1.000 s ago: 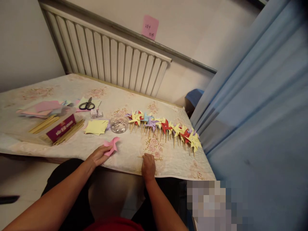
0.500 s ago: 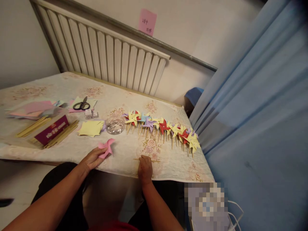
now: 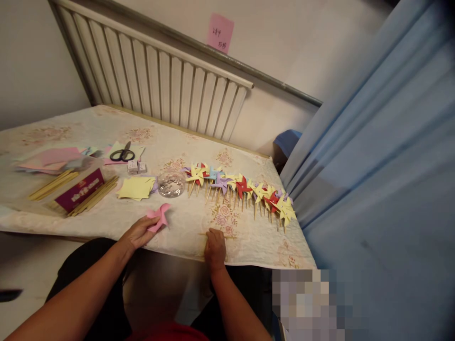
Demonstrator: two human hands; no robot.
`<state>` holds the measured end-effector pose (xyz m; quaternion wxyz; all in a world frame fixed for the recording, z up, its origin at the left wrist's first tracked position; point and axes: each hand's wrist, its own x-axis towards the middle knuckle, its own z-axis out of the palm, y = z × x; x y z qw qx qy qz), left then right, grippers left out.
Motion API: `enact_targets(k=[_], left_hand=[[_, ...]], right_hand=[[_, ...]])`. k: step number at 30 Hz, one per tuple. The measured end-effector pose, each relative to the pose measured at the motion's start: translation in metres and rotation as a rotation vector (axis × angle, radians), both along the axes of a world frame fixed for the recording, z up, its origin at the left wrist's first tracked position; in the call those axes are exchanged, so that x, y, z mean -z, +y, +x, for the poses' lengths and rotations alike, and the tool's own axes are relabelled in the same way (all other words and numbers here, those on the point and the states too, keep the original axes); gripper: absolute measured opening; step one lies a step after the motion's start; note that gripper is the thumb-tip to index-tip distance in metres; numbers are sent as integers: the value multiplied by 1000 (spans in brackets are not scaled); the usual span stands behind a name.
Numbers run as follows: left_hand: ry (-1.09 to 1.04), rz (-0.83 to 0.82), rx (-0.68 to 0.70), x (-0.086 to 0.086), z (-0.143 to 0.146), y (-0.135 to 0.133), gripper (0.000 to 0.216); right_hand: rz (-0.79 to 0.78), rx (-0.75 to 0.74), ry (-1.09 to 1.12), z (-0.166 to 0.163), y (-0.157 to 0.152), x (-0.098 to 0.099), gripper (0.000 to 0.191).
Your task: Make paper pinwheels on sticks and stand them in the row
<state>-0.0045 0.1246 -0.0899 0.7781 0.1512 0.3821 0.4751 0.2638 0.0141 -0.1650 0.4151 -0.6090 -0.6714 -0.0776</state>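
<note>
My left hand pinches a pink folded paper pinwheel head near the table's front edge. My right hand rests closed on a thin wooden stick that lies flat on the floral tablecloth. Behind both hands a row of several finished paper pinwheels in yellow, red, purple and blue runs to the right. A clear round dish of small pins stands between the row and a stack of yellow paper squares.
Bundles of wooden sticks with a maroon wrapper lie at the left, with pink paper sheets and black scissors behind. A white radiator lines the wall. A blue curtain hangs at the right.
My right hand has slid slightly left along the table edge onto the stick. My left hand still grips the pink pinwheel head, a little lower. The view has shifted slightly.
</note>
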Motion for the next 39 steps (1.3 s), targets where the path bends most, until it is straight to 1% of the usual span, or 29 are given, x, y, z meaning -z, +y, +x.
enact_targets(k=[6, 14, 19, 24, 29, 35, 39], left_hand=[[2, 42, 36, 7, -2, 2, 28], [-31, 6, 15, -4, 2, -1, 28], [-51, 28, 36, 2, 1, 0, 27], [-55, 14, 32, 7, -1, 2, 26], [-61, 48, 57, 7, 0, 1, 24], [-63, 59, 42, 5, 0, 0, 27], [-60, 69, 59, 8, 0, 1, 26]], right_hand=[[0, 9, -12, -1, -1, -3, 33], [-29, 12, -14, 1, -2, -4, 33], [-12, 11, -26, 2, -2, -3, 30], [-10, 10, -23, 2, -2, -4, 31], [-6, 12, -25, 2, -3, -3, 32], [-6, 1, -33, 3, -3, -3, 31], [-2, -4, -36, 4, -3, -2, 32]])
